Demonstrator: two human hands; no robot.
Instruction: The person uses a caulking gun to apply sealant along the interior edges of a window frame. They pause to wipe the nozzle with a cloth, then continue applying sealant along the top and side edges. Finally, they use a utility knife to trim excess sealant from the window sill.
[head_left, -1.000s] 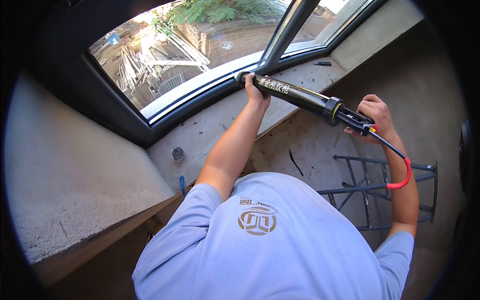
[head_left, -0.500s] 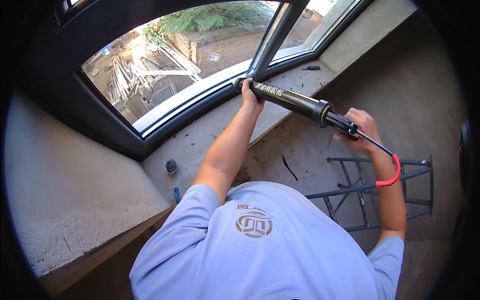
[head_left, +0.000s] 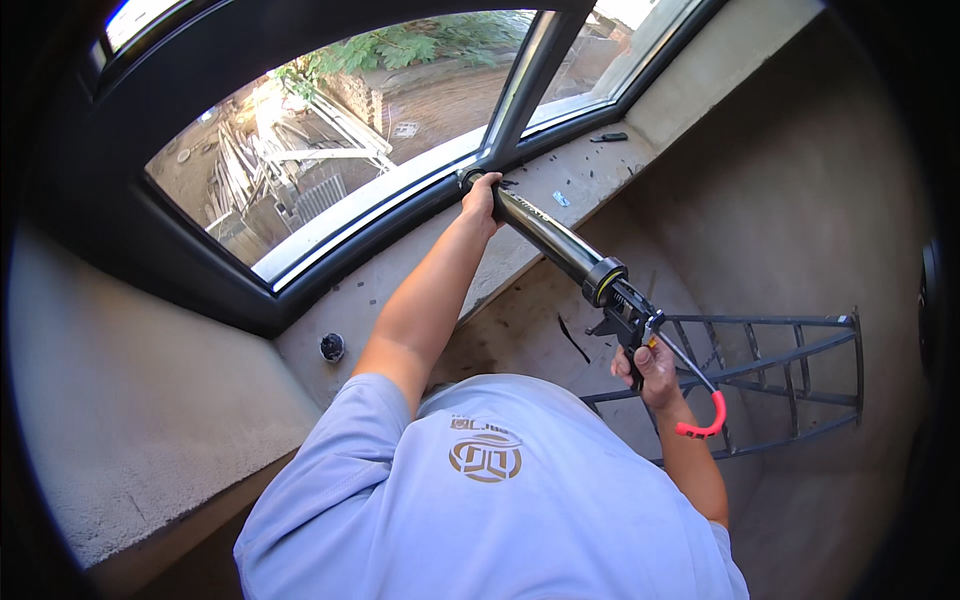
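Note:
A long dark caulking gun [head_left: 548,232] slants from the window frame down to the right, held in both my hands. Its front end lies against or close to the lower frame by the upright bar; the tip is hidden. My left hand [head_left: 481,203] wraps round the barrel near that front end. My right hand [head_left: 652,372] is closed on the black handle below the trigger part. From the back of the gun runs a metal rod that ends in a red-covered hook [head_left: 712,420]. The black window frame [head_left: 370,235] borders the glass above the sill.
On the grey sill [head_left: 400,290] sit a small dark round cup [head_left: 332,347], a blue-white scrap [head_left: 561,199], a black tool [head_left: 609,137] and scattered dark bits. A black metal ladder-like frame [head_left: 780,385] is at the right. The rough plaster wall [head_left: 130,400] rises at the left.
The caulking gun's rear has swung down and left, and its handle now points downward. My right hand has lowered with it. A blue-white scrap now shows on the sill.

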